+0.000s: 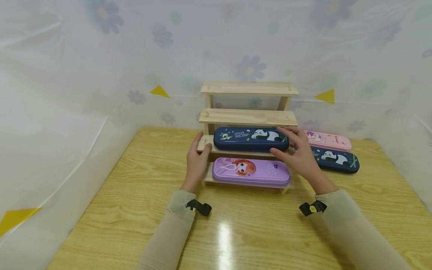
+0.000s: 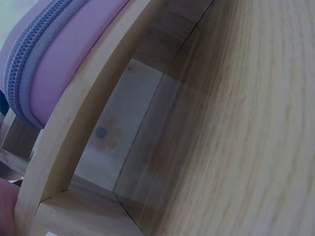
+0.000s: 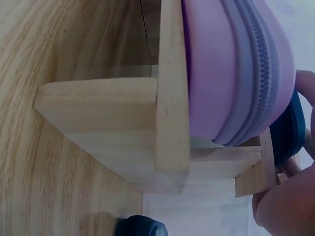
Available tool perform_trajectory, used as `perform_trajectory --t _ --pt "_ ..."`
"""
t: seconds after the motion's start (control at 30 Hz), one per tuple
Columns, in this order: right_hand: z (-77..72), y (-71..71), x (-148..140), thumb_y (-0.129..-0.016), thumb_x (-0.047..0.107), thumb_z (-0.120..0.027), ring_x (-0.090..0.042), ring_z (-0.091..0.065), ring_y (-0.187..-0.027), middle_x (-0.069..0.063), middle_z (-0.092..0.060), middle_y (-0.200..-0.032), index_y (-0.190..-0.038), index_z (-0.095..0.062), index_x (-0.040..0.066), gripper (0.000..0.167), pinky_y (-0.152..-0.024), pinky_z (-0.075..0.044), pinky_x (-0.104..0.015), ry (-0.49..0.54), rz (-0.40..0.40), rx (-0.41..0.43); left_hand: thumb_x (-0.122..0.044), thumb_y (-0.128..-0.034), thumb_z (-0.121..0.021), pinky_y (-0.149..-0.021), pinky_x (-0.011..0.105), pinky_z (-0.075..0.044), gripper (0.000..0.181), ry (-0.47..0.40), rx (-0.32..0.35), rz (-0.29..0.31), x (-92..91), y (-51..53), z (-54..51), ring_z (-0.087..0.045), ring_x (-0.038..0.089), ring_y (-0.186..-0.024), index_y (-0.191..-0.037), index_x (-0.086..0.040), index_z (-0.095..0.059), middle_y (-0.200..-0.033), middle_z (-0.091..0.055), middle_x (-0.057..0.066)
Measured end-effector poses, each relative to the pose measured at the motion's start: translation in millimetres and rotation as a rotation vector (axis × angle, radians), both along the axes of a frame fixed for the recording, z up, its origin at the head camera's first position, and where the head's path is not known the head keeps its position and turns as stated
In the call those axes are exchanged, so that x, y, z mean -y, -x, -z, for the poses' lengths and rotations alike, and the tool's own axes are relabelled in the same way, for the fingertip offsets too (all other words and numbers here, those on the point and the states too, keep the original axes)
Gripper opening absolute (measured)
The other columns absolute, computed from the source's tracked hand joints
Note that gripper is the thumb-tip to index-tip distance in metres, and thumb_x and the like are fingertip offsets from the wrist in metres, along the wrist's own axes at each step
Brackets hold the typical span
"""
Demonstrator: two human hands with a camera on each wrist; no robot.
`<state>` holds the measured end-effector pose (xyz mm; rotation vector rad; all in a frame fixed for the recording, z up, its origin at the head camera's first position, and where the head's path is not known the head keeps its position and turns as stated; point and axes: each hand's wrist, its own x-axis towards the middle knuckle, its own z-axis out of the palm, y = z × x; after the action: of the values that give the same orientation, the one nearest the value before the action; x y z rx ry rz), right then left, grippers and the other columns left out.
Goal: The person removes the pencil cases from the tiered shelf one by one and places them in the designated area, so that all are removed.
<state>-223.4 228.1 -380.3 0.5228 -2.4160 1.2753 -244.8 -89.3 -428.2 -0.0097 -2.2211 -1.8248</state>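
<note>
A dark blue panda pencil case (image 1: 251, 139) lies on the second-lowest step of a wooden tiered rack (image 1: 248, 117). My right hand (image 1: 302, 157) holds its right end, thumb at the front edge and fingers at the back. My left hand (image 1: 197, 161) is at the left end of that step, thumb and fingers spread apart, beside the case. On the lowest step lies a purple pencil case (image 1: 251, 171) with a girl's picture; its zipper side shows in both wrist views. In the right wrist view, fingers (image 3: 290, 167) are around the blue case (image 3: 288, 130).
Right of the rack, a pink pencil case (image 1: 329, 140) and another dark blue panda pencil case (image 1: 337, 160) lie on the wooden table (image 1: 256, 232). The two upper rack steps hold nothing. A flowered white sheet (image 1: 189, 48) hangs behind and along the sides.
</note>
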Motion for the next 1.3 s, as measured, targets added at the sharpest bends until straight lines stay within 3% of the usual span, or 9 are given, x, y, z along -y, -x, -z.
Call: perform_trajectory --t 0.13,0.23,0.33,0.57,0.77,0.93,1.13,1.3 --pt "0.2 0.9 2 -0.078 0.007 -0.084 -0.026 -0.029 -0.127 -0.012 -0.034 -0.142 -0.146 -0.051 0.015 0.076 -0.092 -0.035 -0.038 -0.015 -0.006 -0.004 -0.032 -0.0979 -0.059 -0.115 0.037 -0.028 0.057 -0.003 -0.004 -0.003 0.3 -0.3 -0.4 -0.037 0.015 -0.139 -0.151 -0.022 -0.042 -0.152 -0.042 -0.004" --pt "3.6 3.6 2 -0.076 0.009 -0.086 -0.025 -0.028 -0.122 -0.011 -0.033 -0.142 -0.147 -0.050 0.017 0.079 -0.082 -0.034 -0.030 -0.054 -0.003 -0.038 -0.032 -0.0977 -0.059 -0.115 0.037 -0.028 0.056 -0.005 -0.007 -0.006 0.6 -0.2 -0.3 -0.036 0.016 -0.139 -0.151 -0.023 -0.042 -0.152 -0.042 -0.004" --pt "5.8 4.6 2 -0.076 0.007 -0.086 -0.025 -0.029 -0.116 -0.013 -0.033 -0.140 -0.146 -0.051 0.015 0.080 -0.079 -0.032 -0.029 -0.080 -0.011 -0.073 -0.032 -0.0980 -0.058 -0.115 0.037 -0.028 0.056 -0.003 -0.011 -0.004 1.1 -0.2 0.1 -0.036 0.017 -0.139 -0.151 -0.023 -0.043 -0.152 -0.042 -0.003" --pt "7.6 5.7 2 -0.074 0.004 -0.086 -0.030 -0.032 -0.116 -0.018 -0.034 -0.137 -0.143 -0.053 0.009 0.076 -0.084 -0.031 -0.038 -0.119 -0.023 -0.138 -0.031 -0.0980 -0.058 -0.115 0.039 -0.028 0.056 -0.004 -0.018 -0.007 2.0 1.0 2.7 -0.037 0.021 -0.140 -0.151 -0.021 -0.042 -0.152 -0.042 -0.002" --pt "6.3 4.5 1 -0.075 0.008 -0.087 -0.036 -0.036 -0.121 -0.018 -0.036 -0.139 -0.144 -0.053 0.009 0.077 -0.092 -0.035 -0.051 -0.181 0.011 -0.137 -0.032 -0.0980 -0.058 -0.115 0.037 -0.027 0.056 0.012 -0.008 -0.009 1.1 0.3 2.9 -0.036 0.017 -0.140 -0.151 -0.021 -0.042 -0.152 -0.042 -0.003" --pt "4.2 1.9 0 -0.074 0.007 -0.087 -0.033 -0.041 -0.125 -0.016 -0.041 -0.140 -0.143 -0.053 0.007 0.076 -0.092 -0.038 -0.049 -0.201 0.009 -0.158 -0.032 -0.0978 -0.059 -0.115 0.037 -0.028 0.056 0.006 -0.016 -0.004 0.8 0.0 2.4 -0.036 0.016 -0.139 -0.151 -0.022 -0.043 -0.151 -0.042 -0.004" --pt "4.3 -2.2 -5 -0.075 0.007 -0.086 -0.037 -0.040 -0.129 -0.013 -0.041 -0.143 -0.142 -0.054 0.009 0.074 -0.102 -0.038 -0.058 -0.194 0.025 -0.122 -0.033 -0.0974 -0.059 -0.115 0.038 -0.028 0.058 -0.001 -0.023 0.007 1.5 0.5 3.1 -0.036 0.016 -0.140 -0.151 -0.020 -0.042 -0.152 -0.042 -0.005" --pt "3.7 -6.4 -11 -0.075 0.005 -0.086 -0.038 -0.037 -0.133 -0.012 -0.041 -0.145 -0.142 -0.056 0.011 0.074 -0.103 -0.035 -0.063 -0.164 0.022 -0.091 -0.033 -0.0971 -0.059 -0.115 0.038 -0.027 0.057 -0.006 -0.033 0.011 2.1 -0.1 3.3 -0.035 0.016 -0.140 -0.151 -0.023 -0.042 -0.152 -0.042 -0.007"
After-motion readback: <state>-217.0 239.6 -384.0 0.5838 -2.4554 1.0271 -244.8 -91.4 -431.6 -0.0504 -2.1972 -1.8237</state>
